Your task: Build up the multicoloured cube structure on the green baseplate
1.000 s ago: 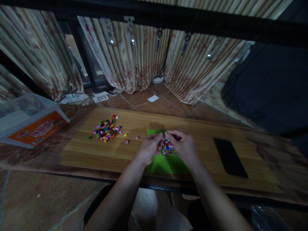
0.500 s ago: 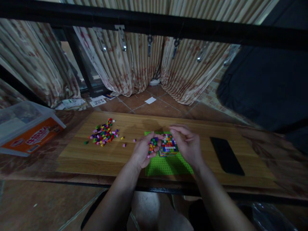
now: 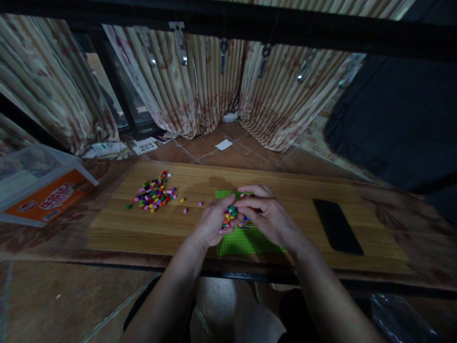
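Bricks (image 3: 228,218) cupped in the curled left hand (image 3: 213,222), now met by the bunched right hand (image 3: 270,215), brought across from beside the brick stack (image 3: 246,223); whether pinching any, cannot tell. Stack mostly hidden under right hand, on green baseplate (image 3: 243,244). Seemingly picking among pieces now.

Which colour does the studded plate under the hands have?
The studded plate is bright green; it shows best in the head view.

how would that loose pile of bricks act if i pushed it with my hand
The bricks would likely scatter rather than slide as one, since they lie loose. Each looks small and boxy, so probably light and unlikely to roll on the flat wooden board.
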`<action>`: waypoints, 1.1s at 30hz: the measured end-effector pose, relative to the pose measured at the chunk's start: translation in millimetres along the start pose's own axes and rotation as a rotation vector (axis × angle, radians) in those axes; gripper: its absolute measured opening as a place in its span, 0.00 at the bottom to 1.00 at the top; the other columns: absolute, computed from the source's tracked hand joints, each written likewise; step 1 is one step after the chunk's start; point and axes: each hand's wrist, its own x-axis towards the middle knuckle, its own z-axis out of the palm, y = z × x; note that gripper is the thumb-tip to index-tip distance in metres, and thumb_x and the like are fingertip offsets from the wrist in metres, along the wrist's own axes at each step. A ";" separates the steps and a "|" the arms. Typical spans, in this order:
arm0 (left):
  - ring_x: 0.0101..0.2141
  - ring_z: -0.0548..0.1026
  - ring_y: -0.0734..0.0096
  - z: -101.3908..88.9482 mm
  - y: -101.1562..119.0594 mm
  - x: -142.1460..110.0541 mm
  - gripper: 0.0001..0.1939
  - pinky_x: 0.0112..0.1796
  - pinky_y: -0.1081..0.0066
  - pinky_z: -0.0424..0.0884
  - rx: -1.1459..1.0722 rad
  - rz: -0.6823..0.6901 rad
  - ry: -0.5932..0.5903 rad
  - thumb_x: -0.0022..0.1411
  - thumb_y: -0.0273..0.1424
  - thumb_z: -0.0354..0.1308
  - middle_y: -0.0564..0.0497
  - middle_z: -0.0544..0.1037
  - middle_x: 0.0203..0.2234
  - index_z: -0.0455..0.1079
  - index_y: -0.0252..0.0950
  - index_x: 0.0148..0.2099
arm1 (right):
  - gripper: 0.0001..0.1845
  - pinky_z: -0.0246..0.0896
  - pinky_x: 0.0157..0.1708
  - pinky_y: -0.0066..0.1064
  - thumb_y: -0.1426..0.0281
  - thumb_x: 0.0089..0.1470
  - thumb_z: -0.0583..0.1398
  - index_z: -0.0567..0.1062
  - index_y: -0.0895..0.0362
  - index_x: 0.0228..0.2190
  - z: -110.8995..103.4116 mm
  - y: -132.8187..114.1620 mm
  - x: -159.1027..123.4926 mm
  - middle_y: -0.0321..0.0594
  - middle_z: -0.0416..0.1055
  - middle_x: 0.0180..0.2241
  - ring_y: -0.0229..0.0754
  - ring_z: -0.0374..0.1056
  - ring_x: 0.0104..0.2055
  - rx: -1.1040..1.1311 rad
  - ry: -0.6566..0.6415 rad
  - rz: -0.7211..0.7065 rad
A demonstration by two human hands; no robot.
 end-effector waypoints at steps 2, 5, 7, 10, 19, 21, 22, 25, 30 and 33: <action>0.13 0.59 0.84 -1.0 -0.9 0.0 0.13 0.11 0.84 0.42 0.007 -0.016 -0.015 0.57 0.38 0.58 0.52 0.69 0.18 0.65 0.32 0.29 | 0.09 0.61 0.52 0.44 0.71 0.59 0.58 0.79 0.50 0.35 0.2 2.3 -0.4 0.42 0.71 0.50 0.44 0.66 0.51 0.006 -0.021 -0.036; 0.14 0.60 0.84 -1.7 0.0 -0.5 0.11 0.12 0.84 0.43 0.004 -0.033 -0.042 0.56 0.36 0.58 0.52 0.69 0.19 0.66 0.32 0.29 | 0.07 0.61 0.52 0.43 0.71 0.58 0.59 0.78 0.52 0.32 -2.4 0.6 0.1 0.42 0.71 0.49 0.44 0.66 0.51 0.041 -0.008 -0.009; 0.15 0.59 0.85 -2.2 1.7 -0.7 0.10 0.12 0.84 0.43 0.001 -0.043 -0.051 0.56 0.34 0.58 0.53 0.68 0.19 0.68 0.31 0.30 | 0.06 0.61 0.51 0.41 0.71 0.58 0.60 0.78 0.52 0.32 -8.8 -0.1 0.2 0.41 0.72 0.47 0.43 0.67 0.51 0.097 0.048 0.035; 0.15 0.58 0.86 -3.4 4.5 -0.1 0.09 0.12 0.84 0.43 0.017 -0.053 -0.020 0.57 0.32 0.56 0.53 0.66 0.20 0.71 0.29 0.33 | 0.04 0.61 0.52 0.41 0.70 0.56 0.61 0.78 0.52 0.31 -26.0 8.6 -3.0 0.40 0.73 0.45 0.43 0.68 0.50 0.173 0.205 0.114; 0.15 0.58 0.86 -3.7 7.7 3.7 0.08 0.11 0.84 0.44 -0.012 -0.063 0.158 0.58 0.27 0.53 0.53 0.65 0.21 0.71 0.28 0.30 | 0.06 0.60 0.52 0.43 0.62 0.49 0.67 0.81 0.50 0.28 -48.0 54.3 -23.6 0.39 0.74 0.42 0.46 0.70 0.48 0.199 0.209 0.291; 0.15 0.58 0.86 -3.1 7.7 4.0 0.08 0.11 0.84 0.44 -0.012 -0.065 0.166 0.58 0.26 0.53 0.53 0.65 0.21 0.71 0.28 0.30 | 0.06 0.61 0.52 0.42 0.62 0.49 0.67 0.81 0.50 0.28 -42.9 53.4 -23.5 0.39 0.74 0.42 0.45 0.70 0.47 0.223 0.189 0.291; 0.16 0.58 0.86 -3.1 7.5 4.2 0.08 0.11 0.84 0.44 -0.013 -0.068 0.165 0.58 0.27 0.53 0.53 0.65 0.21 0.71 0.28 0.30 | 0.06 0.61 0.51 0.42 0.62 0.49 0.66 0.81 0.50 0.28 -40.2 52.1 -22.8 0.39 0.74 0.43 0.45 0.70 0.47 0.228 0.181 0.285; 0.16 0.58 0.86 -3.6 7.0 4.9 0.08 0.11 0.84 0.44 -0.014 -0.073 0.169 0.58 0.27 0.53 0.53 0.64 0.21 0.71 0.28 0.30 | 0.06 0.61 0.51 0.42 0.62 0.51 0.65 0.80 0.50 0.28 -33.2 47.6 -19.9 0.40 0.74 0.43 0.45 0.70 0.47 0.210 0.150 0.259; 0.16 0.58 0.85 -5.1 7.0 5.7 0.09 0.11 0.84 0.45 -0.016 -0.074 0.164 0.58 0.28 0.53 0.52 0.65 0.21 0.71 0.28 0.31 | 0.05 0.61 0.51 0.40 0.64 0.52 0.64 0.80 0.51 0.28 -27.1 43.6 -17.9 0.40 0.73 0.44 0.45 0.70 0.47 0.119 0.106 0.224; 0.16 0.58 0.85 -5.2 7.6 5.3 0.08 0.11 0.84 0.45 -0.021 -0.070 0.163 0.57 0.28 0.54 0.52 0.65 0.22 0.71 0.28 0.31 | 0.05 0.61 0.51 0.41 0.64 0.52 0.64 0.80 0.51 0.28 -26.9 42.2 -17.8 0.40 0.73 0.44 0.44 0.70 0.47 0.091 0.119 0.242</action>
